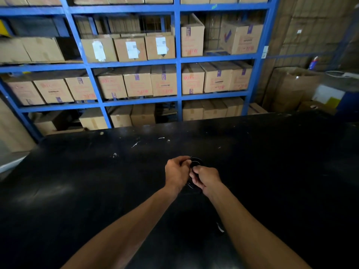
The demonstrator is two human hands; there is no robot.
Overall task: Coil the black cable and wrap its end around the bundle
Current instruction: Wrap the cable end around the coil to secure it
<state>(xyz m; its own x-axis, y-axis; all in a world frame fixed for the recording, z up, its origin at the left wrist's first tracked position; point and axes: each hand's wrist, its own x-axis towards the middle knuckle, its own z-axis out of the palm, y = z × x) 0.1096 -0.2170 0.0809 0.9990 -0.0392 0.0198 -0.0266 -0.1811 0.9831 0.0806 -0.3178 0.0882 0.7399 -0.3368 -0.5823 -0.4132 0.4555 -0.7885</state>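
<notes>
Both hands meet over the black counter. The left hand pinches the black cable coil. The right hand grips its near side.

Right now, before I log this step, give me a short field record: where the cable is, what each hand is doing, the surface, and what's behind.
cable: thin black cable in small coiled loops, held between both hands above the table
left hand: left hand pinches the coil's left side
right hand: right hand grips the coil's lower part, fingers curled
loose end: cannot tell against the dark surface
surface: scuffed black table top
background: blue metal shelving rack stacked with brown cardboard boxes
</notes>
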